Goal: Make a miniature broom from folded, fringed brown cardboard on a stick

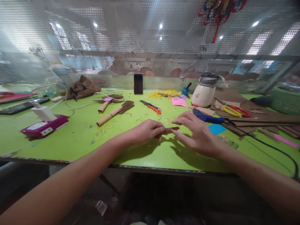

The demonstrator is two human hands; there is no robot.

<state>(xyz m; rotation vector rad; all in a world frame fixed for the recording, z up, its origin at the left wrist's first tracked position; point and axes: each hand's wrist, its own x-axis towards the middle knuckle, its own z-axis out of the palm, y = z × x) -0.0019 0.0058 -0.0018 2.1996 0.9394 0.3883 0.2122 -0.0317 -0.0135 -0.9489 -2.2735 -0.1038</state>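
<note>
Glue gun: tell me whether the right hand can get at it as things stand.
Probably yes. The glue gun lies on the table just beyond the right hand, with nothing visible between them. The left hand grips the brown strip, likely leaving the right free to reach.

Both bare forearms stretched in over the near edge of the surface, the left hand pinched with its thumb over curled fingers, the right hand opposite, thumb and fingers extended and parted.
</note>
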